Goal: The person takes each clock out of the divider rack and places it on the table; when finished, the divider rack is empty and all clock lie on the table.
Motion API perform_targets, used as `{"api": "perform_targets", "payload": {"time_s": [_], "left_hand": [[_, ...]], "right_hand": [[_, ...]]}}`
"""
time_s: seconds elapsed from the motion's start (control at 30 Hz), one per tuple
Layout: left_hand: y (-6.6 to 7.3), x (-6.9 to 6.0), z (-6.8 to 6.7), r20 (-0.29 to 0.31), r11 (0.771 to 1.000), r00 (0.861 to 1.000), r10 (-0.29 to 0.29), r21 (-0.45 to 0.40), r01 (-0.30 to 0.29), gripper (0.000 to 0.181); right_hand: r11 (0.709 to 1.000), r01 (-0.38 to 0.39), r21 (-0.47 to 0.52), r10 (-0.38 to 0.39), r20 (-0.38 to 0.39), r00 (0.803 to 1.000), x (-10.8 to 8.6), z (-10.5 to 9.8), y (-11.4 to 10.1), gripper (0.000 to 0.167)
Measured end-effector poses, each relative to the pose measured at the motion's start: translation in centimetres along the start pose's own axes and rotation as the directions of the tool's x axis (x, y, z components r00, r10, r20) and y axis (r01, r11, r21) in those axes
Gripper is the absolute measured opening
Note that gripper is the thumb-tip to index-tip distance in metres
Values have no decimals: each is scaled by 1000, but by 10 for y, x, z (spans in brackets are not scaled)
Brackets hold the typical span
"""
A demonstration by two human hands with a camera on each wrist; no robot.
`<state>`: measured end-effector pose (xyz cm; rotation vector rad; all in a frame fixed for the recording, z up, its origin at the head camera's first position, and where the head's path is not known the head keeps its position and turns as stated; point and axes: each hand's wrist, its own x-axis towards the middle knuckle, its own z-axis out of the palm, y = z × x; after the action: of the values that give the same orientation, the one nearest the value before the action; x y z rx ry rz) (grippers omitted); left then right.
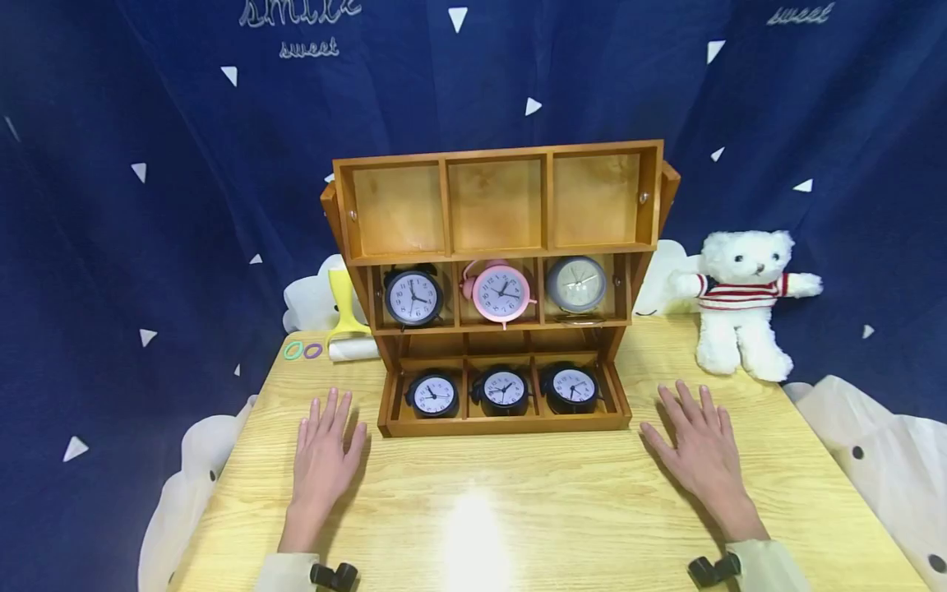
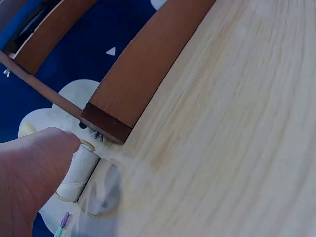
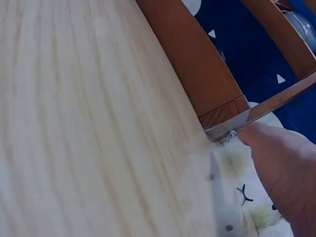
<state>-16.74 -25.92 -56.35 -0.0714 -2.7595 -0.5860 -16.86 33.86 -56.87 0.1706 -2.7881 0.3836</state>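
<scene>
My left hand [image 1: 323, 460] is held flat with straight fingers at the left of the table, holding nothing. Mirroring it on the right, my right hand [image 1: 700, 452] has its fingers spread and also holds nothing. Between and beyond them stands a three-tier wooden shelf [image 1: 510, 426]. Its middle tier holds a black clock [image 1: 413, 298], a pink alarm clock [image 1: 501, 293] and a grey clock [image 1: 577, 284]. Three black clocks sit in the bottom tier, at left [image 1: 433, 395], centre [image 1: 505, 389] and right [image 1: 573, 388]. The top tier's compartments hold nothing.
Left of the shelf lies a lint roller with a yellow handle [image 1: 343, 296] and white roll [image 1: 353, 349]. Near it are a green ring [image 1: 293, 350] and a purple ring [image 1: 313, 351]. A white teddy bear [image 1: 743, 304] in a striped top sits at the back right, before a blue curtain [image 1: 185, 205].
</scene>
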Motion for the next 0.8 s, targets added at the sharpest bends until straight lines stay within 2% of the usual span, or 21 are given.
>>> {"api": "perform_targets", "payload": {"time_s": [0.17, 0.3, 0.37, 0.47, 0.53, 0.63, 0.7, 0.8], "left_hand": [[2, 1, 2, -14, 1000, 1000, 10, -11, -10, 63], [7, 4, 3, -47, 997, 999, 3, -77, -7, 63], [11, 5, 6, -59, 990, 998, -8, -142, -1, 62], [17, 8, 11, -56, 966, 998, -26, -257, 11, 63], [21, 11, 15, -37, 943, 999, -35, -333, 21, 65], [28, 15, 22, 0, 885, 998, -64, -461, 57, 70], [33, 17, 27, 21, 833, 996, -91, -546, 87, 74], [38, 20, 34, 42, 742, 988, -151, -655, 141, 80]], "right_hand": [[1000, 1, 30, 0, -39, 999, 5, -9, -8, 80], [996, 26, 84, -17, -108, 994, 15, -22, -22, 83], [991, 55, 125, -33, -169, 985, 23, -30, -32, 86], [972, 127, 198, -66, -287, 956, 40, -42, -47, 88], [952, 186, 245, -89, -358, 929, 53, -49, -59, 88], [915, 256, 311, -110, -420, 901, 72, -59, -78, 88], [892, 287, 349, -117, -435, 893, 85, -65, -90, 88], [866, 314, 388, -123, -444, 888, 104, -70, -106, 91]]}}
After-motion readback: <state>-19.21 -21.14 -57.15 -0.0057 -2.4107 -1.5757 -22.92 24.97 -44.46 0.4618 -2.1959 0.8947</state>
